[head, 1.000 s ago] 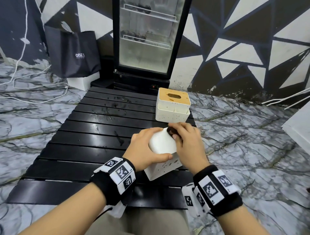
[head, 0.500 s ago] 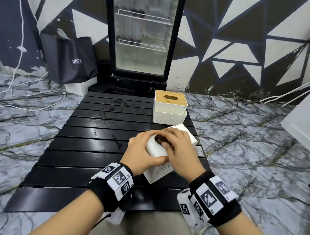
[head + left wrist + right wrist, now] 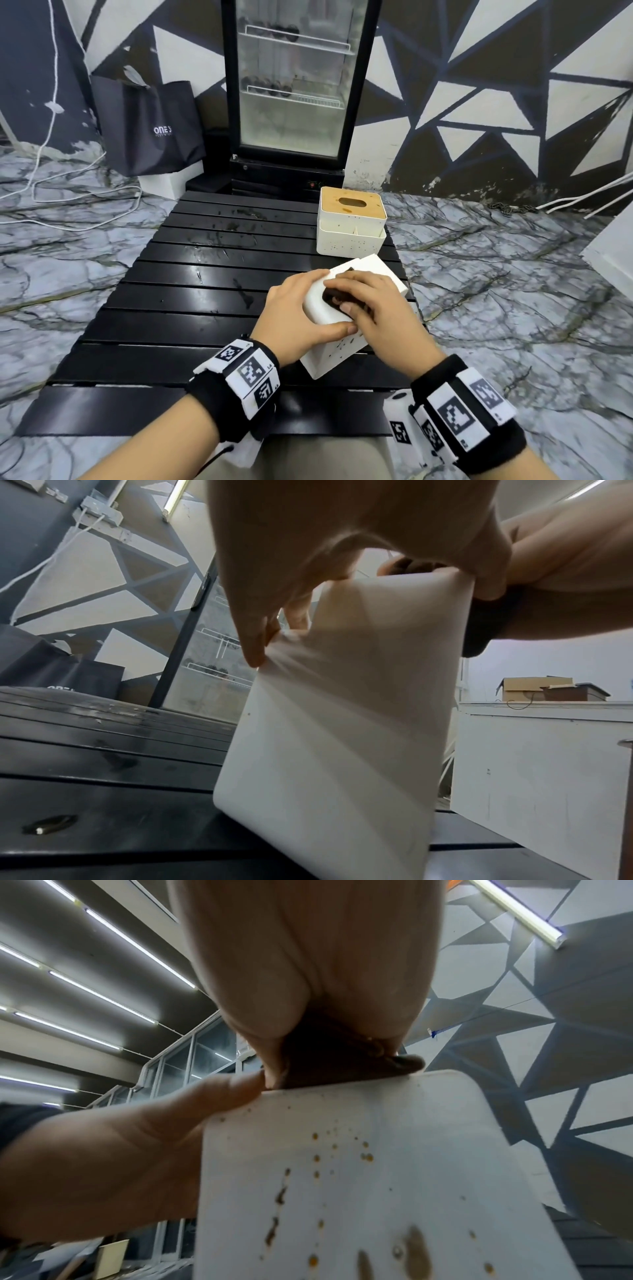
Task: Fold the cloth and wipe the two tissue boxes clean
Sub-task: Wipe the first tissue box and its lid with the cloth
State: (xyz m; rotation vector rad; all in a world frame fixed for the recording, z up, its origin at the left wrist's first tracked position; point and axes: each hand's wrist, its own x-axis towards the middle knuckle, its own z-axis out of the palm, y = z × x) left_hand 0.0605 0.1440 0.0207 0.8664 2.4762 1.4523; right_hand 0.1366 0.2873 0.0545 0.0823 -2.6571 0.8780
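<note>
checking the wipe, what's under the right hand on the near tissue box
A dark brown cloth lies under the right hand, pressed onto the tilted near tissue box, which the left hand grips. The box surface beneath the cloth and most of the cloth are covered.

The slatted desk (image 3: 178,308) shines glossy black. The nearer tissue box (image 3: 329,356) looks smooth matt white plastic, brown-spattered; the farther tissue box (image 3: 351,236) has a wooden-looking lid, and the cloth (image 3: 334,298) is dark fabric.
</note>
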